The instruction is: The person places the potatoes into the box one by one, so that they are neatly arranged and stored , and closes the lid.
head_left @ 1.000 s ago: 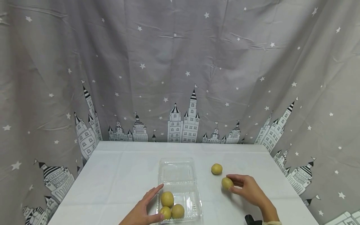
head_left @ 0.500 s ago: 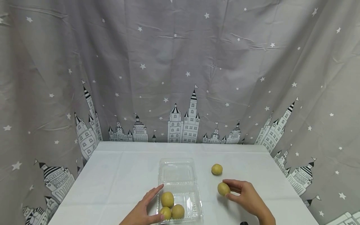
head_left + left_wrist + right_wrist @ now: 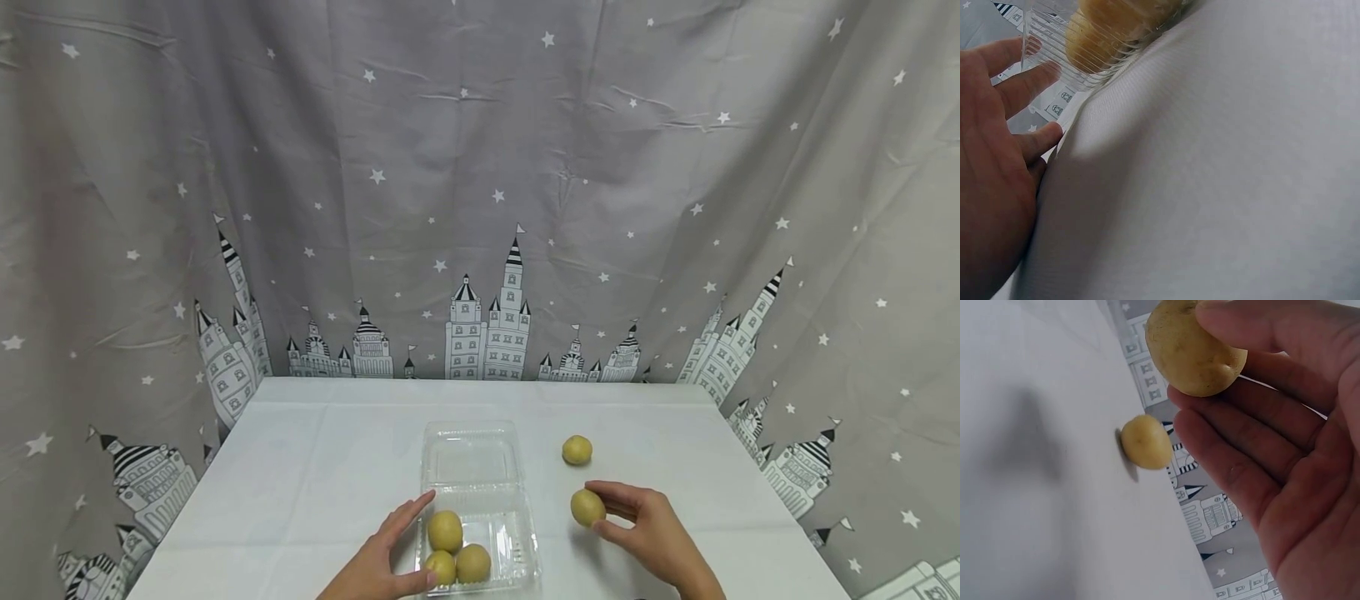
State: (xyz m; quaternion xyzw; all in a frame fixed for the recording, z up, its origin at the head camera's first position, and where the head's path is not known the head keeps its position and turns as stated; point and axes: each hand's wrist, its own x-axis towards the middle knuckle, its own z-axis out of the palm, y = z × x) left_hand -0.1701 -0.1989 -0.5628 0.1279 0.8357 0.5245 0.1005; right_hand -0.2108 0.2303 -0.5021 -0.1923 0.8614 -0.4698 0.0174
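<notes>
Filling most of my head feed, a grey curtain (image 3: 480,142) is hanging behind the work, showing printed white stars (image 3: 498,196) and castle towers (image 3: 504,342). In front of it, a white bench (image 3: 322,467) is carrying everything I am watching. Near the middle of its closer half, a clear plastic container (image 3: 510,546) is lying open, its lid (image 3: 471,462) folded back on the far side.

At the container's left, I am seeing the left grip (image 3: 375,554) staying unclenched: its fingers are spreading along the side wall, while its thumb is reaching over the near left corner, in front of a potato there; I am not able to tell whether thumb and potato are touching. Over to the right, the right grip (image 3: 651,533) is pinching a potato, the held potato (image 3: 587,507), between thumb and fingers, above the bench and well apart from the container.

Inside the container, three potatoes are sitting close together toward the left: the back potato (image 3: 445,531), the near left potato (image 3: 440,568) and the near right potato (image 3: 473,564). Beyond the right grip, a loose potato (image 3: 577,450) is resting on the bench.
</notes>
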